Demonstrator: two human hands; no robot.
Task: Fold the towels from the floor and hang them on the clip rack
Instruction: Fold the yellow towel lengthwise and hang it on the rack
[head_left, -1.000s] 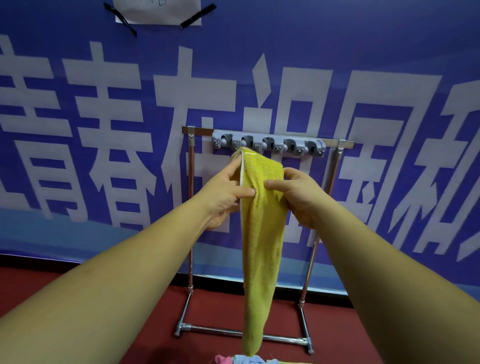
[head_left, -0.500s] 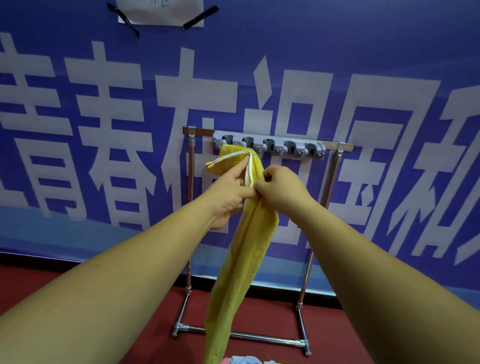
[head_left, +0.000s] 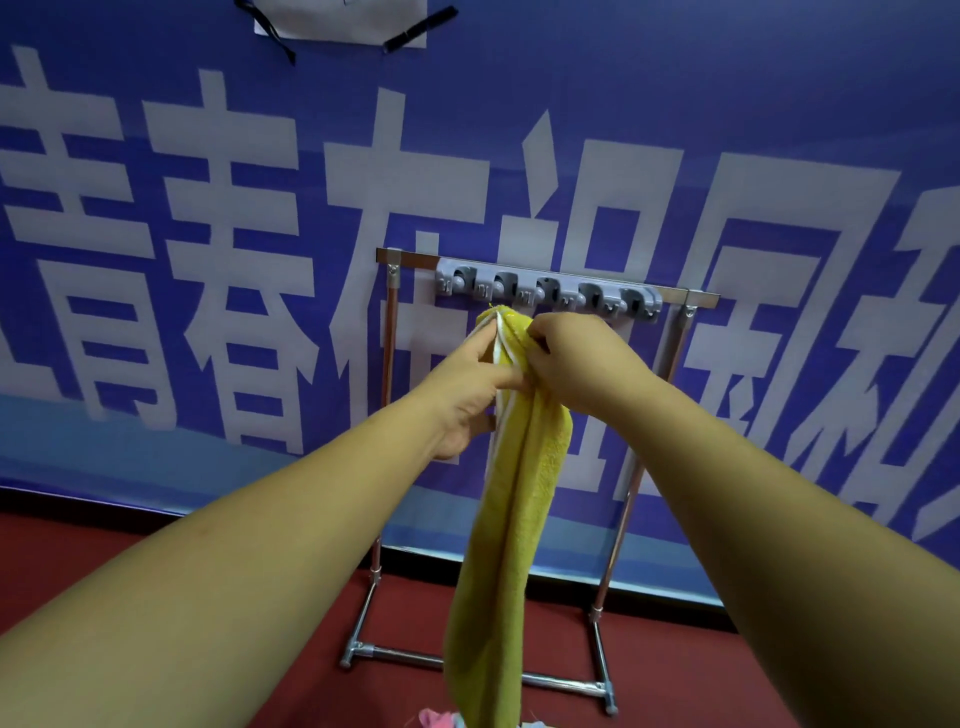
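Note:
A yellow towel (head_left: 511, 509) with a white edge hangs folded lengthwise in front of me, its top bunched just below the grey clip rack (head_left: 548, 292). My left hand (head_left: 467, 384) pinches the towel's upper left edge between thumb and fingers. My right hand (head_left: 574, 364) grips the top of the towel from the right, fingers curled round the fabric. The towel's top end sits under the second and third clips, apart from them. All the clips on the rack hold nothing.
The rack is mounted on a metal stand (head_left: 387, 415) with floor bars (head_left: 561, 680) on a red floor, against a blue banner with white characters. More towels, pink and light blue (head_left: 441, 719), lie on the floor at the bottom edge.
The loose flap at the towel's top left has been gathered in, so the towel is narrower. Both hands have stayed close together near the top, just under the clips.

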